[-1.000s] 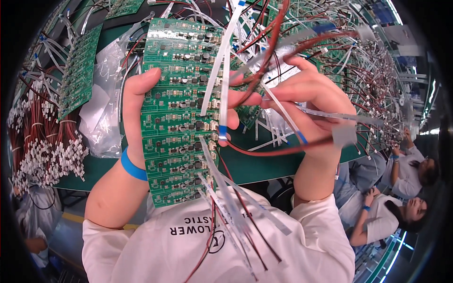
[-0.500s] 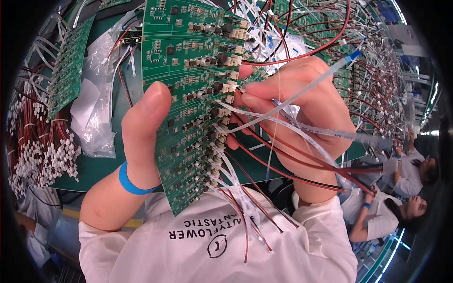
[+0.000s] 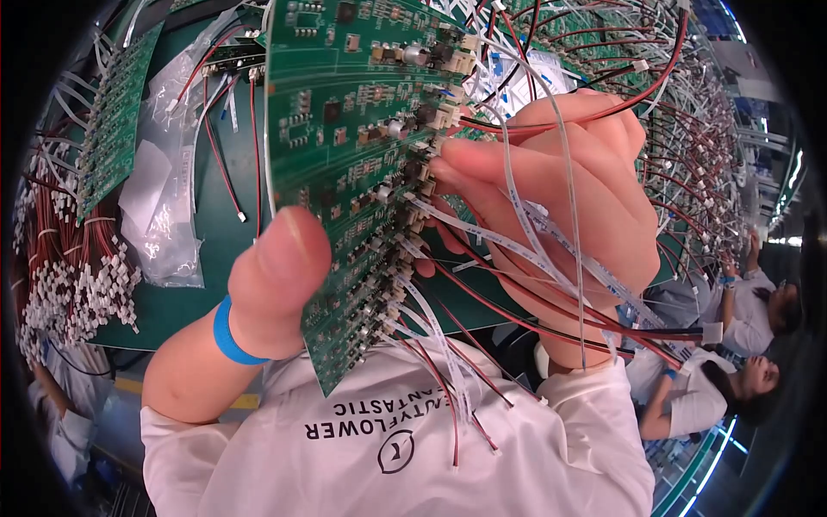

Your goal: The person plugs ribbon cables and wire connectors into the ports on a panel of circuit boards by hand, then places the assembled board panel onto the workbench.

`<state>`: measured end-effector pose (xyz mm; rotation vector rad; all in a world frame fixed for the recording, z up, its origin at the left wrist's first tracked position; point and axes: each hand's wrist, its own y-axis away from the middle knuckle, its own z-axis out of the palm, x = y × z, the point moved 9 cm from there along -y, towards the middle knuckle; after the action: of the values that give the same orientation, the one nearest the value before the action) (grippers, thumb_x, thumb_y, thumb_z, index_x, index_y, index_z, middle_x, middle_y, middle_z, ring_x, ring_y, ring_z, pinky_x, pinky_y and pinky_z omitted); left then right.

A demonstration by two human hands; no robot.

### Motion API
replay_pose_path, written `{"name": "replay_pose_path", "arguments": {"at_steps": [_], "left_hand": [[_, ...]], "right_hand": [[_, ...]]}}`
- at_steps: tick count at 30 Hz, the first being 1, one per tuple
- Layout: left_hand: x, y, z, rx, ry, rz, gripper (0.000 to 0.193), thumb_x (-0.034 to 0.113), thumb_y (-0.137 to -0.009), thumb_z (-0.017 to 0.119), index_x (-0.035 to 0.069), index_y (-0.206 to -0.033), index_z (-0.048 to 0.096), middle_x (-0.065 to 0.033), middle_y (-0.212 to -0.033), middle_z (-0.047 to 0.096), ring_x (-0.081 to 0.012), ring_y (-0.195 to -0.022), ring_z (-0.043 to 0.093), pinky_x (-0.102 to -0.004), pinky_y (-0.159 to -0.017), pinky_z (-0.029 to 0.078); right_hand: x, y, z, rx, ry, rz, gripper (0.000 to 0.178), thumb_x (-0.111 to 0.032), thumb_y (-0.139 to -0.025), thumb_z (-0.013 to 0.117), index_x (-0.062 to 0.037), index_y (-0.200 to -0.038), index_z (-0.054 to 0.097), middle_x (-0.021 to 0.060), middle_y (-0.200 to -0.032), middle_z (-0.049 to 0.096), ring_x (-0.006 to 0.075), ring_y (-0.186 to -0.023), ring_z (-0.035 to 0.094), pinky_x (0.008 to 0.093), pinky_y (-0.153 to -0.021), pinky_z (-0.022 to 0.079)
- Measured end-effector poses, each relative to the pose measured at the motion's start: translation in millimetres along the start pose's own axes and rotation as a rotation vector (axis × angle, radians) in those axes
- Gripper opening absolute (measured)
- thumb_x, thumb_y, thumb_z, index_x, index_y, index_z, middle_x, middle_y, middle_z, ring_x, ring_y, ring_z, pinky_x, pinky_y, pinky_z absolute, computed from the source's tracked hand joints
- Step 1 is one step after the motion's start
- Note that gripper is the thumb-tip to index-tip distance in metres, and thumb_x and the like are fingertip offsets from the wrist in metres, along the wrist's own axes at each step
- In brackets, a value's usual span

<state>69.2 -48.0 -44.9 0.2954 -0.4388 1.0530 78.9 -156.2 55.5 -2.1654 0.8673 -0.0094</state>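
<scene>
The left hand (image 3: pixel 274 280) is clamped on a tilted green circuit-board panel (image 3: pixel 353 159) above the surface (image 3: pixel 177 312), thumb on its face; the right hand (image 3: pixel 573 185) curls at the panel's wired edge, its pinch unclear. A crinkled clear bag (image 3: pixel 165 250) and red wire bundles (image 3: pixel 76 250) sit leftward; flat ribbon cables (image 3: pixel 590 268) cross the right hand.

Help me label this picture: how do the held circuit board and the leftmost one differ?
The held board is in the left hand; no hand touches the leftmost board. The held board looks larger than the leftmost board. White cables leave the held board's right edge but the leftmost board's left edge. Both are green, with small components.
</scene>
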Motion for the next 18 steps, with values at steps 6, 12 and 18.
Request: {"name": "replay_pose_path", "arguments": {"at_steps": [6,12,18], "left_hand": [[-1.5,0.4,-1.1,0.015,-0.040,-0.017,0.081,0.062,-0.081,0.043,-0.004,-0.126,0.040,-0.0171,-0.118,0.052,-0.0247,-0.095,0.059,-0.0343,-0.075,0.051],[-1.4,3.0,-3.0,0.020,-0.084,-0.042,0.082,0.064,-0.080,0.042,-0.004,-0.126,0.041,-0.0164,-0.116,0.053,-0.0239,-0.094,0.058,-0.0339,-0.075,0.050],[-4.9,-1.3,2.4,0.027,-0.131,-0.056,0.083,0.065,-0.080,0.041,-0.004,-0.126,0.041,-0.0158,-0.115,0.054,-0.0231,-0.094,0.058,-0.0334,-0.076,0.050]], "right_hand": [[-2.6,-1.1,-1.3,0.023,-0.001,-0.040,0.024,-0.005,-0.057,0.079,-0.0103,-0.079,0.070,-0.0022,-0.066,0.056,0.0153,-0.069,0.053,0.0300,-0.070,0.036],[-2.4,0.1,-3.6,0.037,0.016,-0.051,0.023,-0.006,-0.056,0.079,-0.0102,-0.077,0.070,-0.0024,-0.066,0.057,0.0156,-0.069,0.053,0.0299,-0.070,0.036],[-6.4,-1.7,-5.1,0.009,0.040,-0.038,0.023,-0.007,-0.057,0.079,-0.0109,-0.077,0.070,-0.0023,-0.071,0.058,0.0162,-0.074,0.054,0.0300,-0.072,0.036]]}}
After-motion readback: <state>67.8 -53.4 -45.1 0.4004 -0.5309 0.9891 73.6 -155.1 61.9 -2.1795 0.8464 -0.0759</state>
